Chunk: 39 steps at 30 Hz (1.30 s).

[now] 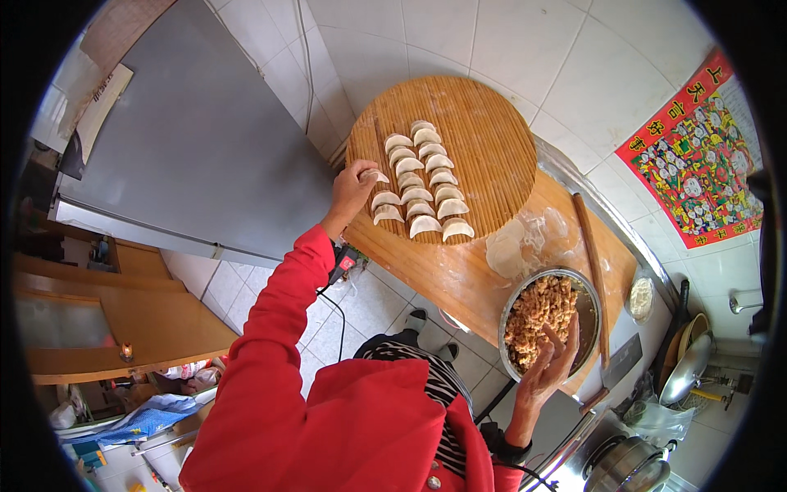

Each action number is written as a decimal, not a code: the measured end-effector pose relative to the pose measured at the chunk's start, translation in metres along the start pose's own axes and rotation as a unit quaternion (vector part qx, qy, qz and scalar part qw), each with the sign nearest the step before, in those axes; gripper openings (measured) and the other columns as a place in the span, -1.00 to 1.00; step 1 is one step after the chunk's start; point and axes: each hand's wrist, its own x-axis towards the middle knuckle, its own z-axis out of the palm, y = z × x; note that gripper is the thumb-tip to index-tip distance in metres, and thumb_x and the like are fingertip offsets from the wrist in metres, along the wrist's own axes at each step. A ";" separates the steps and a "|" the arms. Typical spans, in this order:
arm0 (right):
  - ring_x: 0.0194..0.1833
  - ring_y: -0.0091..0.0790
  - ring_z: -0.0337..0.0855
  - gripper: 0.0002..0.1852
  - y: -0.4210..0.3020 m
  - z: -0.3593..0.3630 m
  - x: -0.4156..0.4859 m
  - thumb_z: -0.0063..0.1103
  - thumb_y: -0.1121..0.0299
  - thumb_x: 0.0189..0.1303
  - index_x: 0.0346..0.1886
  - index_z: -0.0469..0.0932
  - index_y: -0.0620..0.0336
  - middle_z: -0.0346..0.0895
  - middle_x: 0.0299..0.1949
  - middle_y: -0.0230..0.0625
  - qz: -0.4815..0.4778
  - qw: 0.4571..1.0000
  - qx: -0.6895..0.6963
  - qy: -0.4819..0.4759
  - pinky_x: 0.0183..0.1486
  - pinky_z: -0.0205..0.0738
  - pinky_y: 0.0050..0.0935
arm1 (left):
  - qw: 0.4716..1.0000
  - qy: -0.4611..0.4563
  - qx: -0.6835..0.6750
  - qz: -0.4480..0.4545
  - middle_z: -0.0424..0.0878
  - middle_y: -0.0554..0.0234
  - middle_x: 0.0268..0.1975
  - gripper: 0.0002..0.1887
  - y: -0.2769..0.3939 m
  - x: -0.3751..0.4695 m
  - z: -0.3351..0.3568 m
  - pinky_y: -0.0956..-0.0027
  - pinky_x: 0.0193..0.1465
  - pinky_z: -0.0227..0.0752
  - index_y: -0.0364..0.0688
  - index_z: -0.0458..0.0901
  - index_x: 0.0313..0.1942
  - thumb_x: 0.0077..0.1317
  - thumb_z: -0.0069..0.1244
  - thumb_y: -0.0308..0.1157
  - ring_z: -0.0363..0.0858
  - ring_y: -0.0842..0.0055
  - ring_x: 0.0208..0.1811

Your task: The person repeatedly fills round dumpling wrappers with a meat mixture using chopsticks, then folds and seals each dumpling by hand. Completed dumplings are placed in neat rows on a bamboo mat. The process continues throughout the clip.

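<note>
My left hand [353, 192] pinches a folded dumpling [375, 176] at the left side of a round slatted board [492, 141]. Rows of pale crescent dumplings [452, 208] lie on that board, to the right of and below my fingers. My right hand [544, 369] hovers over the near rim of a metal bowl [591, 307], fingers apart and holding nothing that I can see. Chopped filling [541, 313] is heaped in the bowl. Beyond the bowl, flat dough wrappers [507, 249] lie on a floured wooden board [430, 289].
A rolling pin [591, 270] lies along the right edge of the wooden board. Further right are a dish of white flour [641, 298], a cleaver [622, 358] and pots [627, 467]. A grey refrigerator [197, 135] stands to the left. Tiled wall rises behind the round board.
</note>
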 end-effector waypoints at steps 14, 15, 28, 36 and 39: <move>-0.09 -0.29 0.63 -0.59 0.036 -0.043 -0.006 -0.15 0.60 0.27 0.20 0.33 0.26 0.34 0.20 -0.07 0.017 0.995 -0.085 0.039 -0.30 0.56 -0.50 | 0.997 0.054 -0.007 0.052 0.63 0.05 -0.12 -0.71 0.038 -0.015 0.007 0.34 0.03 0.42 -0.27 0.54 -0.05 0.19 -0.03 -0.52 0.59 0.30 -0.06; -0.10 -0.30 0.63 -0.60 0.041 -0.049 -0.007 -0.14 0.59 0.27 0.19 0.34 0.25 0.37 0.17 -0.08 0.033 0.992 -0.115 0.048 -0.30 0.57 -0.49 | 0.994 0.031 -0.057 0.083 0.63 0.05 -0.12 -0.72 0.055 -0.023 0.009 0.34 0.02 0.43 -0.28 0.53 -0.05 0.20 -0.04 -0.52 0.59 0.31 -0.07; -0.04 -0.18 0.53 -0.64 0.124 -0.098 -0.059 -0.03 0.64 0.07 -0.03 0.52 0.17 0.53 -0.08 -0.25 0.045 0.931 -0.361 -0.035 -0.02 0.47 -0.29 | 0.939 -0.285 0.061 0.184 0.51 -0.01 -0.10 -0.71 0.096 -0.116 0.234 0.16 -0.01 0.39 -0.30 0.48 -0.09 0.16 -0.04 -0.44 0.48 0.14 -0.04; 0.18 -0.08 0.34 -0.40 0.120 -0.071 -0.064 0.32 0.40 -0.06 0.14 0.39 0.15 0.33 0.15 -0.18 -0.009 0.950 -0.283 -0.134 0.21 0.26 -0.21 | 0.925 -0.215 0.189 0.252 0.49 0.00 -0.11 -0.73 0.074 -0.106 0.289 0.13 -0.02 0.39 -0.28 0.49 -0.16 0.10 0.00 -0.42 0.46 0.10 -0.04; 0.03 -0.09 0.44 -0.58 0.117 -0.065 -0.059 0.24 0.45 0.01 0.02 0.49 0.14 0.41 0.00 -0.18 0.006 0.967 -0.238 -0.095 0.08 0.36 -0.22 | 0.926 -0.211 0.198 0.242 0.50 0.07 -0.18 -0.76 0.075 -0.100 0.295 0.11 -0.09 0.38 -0.20 0.50 -0.26 0.03 0.11 -0.42 0.48 0.12 -0.10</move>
